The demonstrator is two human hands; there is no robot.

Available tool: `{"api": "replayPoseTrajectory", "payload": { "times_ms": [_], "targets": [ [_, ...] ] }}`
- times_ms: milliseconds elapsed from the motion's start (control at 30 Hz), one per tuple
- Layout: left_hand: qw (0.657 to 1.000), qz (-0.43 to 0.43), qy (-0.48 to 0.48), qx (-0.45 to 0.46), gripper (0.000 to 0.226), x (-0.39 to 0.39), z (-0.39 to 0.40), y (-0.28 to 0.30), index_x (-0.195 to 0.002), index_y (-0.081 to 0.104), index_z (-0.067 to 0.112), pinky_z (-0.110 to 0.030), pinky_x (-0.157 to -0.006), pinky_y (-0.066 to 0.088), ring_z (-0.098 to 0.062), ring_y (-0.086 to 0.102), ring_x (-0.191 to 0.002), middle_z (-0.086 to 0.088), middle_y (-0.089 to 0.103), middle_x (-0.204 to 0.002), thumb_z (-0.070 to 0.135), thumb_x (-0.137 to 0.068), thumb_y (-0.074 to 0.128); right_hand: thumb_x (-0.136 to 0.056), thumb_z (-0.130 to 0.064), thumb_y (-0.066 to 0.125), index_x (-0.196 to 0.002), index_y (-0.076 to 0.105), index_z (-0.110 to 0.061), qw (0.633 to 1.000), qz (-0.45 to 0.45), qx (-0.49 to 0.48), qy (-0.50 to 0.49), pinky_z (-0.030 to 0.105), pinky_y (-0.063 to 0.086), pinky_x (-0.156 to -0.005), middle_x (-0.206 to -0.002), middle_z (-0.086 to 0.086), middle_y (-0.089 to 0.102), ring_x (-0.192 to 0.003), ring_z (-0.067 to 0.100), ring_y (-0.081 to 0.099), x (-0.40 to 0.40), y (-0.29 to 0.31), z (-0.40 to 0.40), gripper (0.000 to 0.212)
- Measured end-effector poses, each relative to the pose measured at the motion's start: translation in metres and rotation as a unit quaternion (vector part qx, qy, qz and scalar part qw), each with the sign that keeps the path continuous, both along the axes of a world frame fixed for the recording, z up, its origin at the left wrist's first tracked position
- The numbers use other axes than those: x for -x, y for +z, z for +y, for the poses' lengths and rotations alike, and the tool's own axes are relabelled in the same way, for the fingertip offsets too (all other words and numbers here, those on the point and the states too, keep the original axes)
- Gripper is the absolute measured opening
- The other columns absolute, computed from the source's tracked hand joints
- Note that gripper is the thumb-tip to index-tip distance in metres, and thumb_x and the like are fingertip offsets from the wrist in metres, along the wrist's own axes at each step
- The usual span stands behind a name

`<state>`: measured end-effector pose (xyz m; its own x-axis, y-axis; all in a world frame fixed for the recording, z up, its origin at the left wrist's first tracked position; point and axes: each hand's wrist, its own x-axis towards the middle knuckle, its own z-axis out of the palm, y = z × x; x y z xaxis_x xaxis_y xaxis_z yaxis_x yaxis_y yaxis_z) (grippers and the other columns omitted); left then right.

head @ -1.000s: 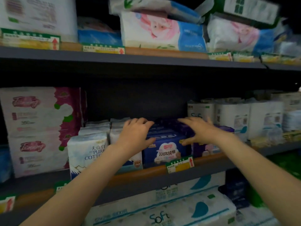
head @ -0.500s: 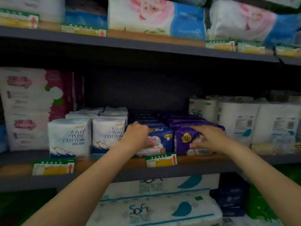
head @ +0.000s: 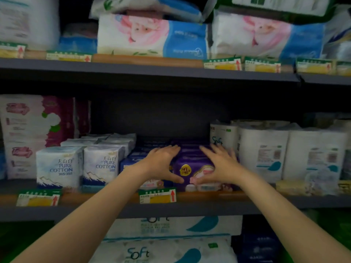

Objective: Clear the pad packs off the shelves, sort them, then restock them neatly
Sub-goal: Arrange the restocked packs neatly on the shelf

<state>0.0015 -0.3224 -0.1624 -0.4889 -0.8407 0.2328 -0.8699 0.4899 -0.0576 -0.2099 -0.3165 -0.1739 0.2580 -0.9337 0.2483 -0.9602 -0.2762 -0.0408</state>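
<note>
1. Head view, only one camera here. Both arms reach in to the middle shelf [head: 190,206], which has a wooden front strip and a green-and-yellow price tag [head: 157,196] right below the hands.
2. Left hand [head: 161,164]: fingers straight and laid flat over the tops of the packs, thumb spread down across the front, near the left edge of the purple pad pack [head: 195,173]. The grip looks loose and spread, not curled round anything.
3. Right hand [head: 220,164]: same deal mirrored, fingers straight over the top of the purple row, thumb down against the front of the purple pad pack. So the front pack sits between the two thumbs, standing at the shelf's front edge with more purple packs lined up behind it.
4. Just left of it there's a row of blue pad packs [head: 131,164], mostly hidden by the left arm.
5. Further left, two white "PURE COTTON" packs [head: 60,166] side by side, then tall pink-and-white packs [head: 28,133].
6. Right of the hands: toilet roll packs [head: 266,149] marked "Soft".
7. Upper shelf carries pink-and-blue tissue packs [head: 152,35]; the picture is dim and a bit blurry.
</note>
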Motion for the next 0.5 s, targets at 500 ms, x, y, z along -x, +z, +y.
{"api": "replayPoseTrajectory", "payload": {
  "times_ms": [500],
  "targets": [
    [0.994, 0.051, 0.025, -0.092, 0.085, 0.009, -0.004, 0.004, -0.150, 0.013, 0.015, -0.027, -0.115, 0.007, -0.014, 0.020, -0.142, 0.001, 0.020, -0.155, 0.057, -0.086, 0.049, -0.079, -0.064, 0.057, -0.151, 0.014, -0.015, 0.992, -0.021, -0.124, 0.011, 0.032, 0.013, -0.115, -0.156, 0.007, 0.020, -0.141, 0.022, 0.025, 0.044, 0.014, -0.013, 0.097]
  ]
}}
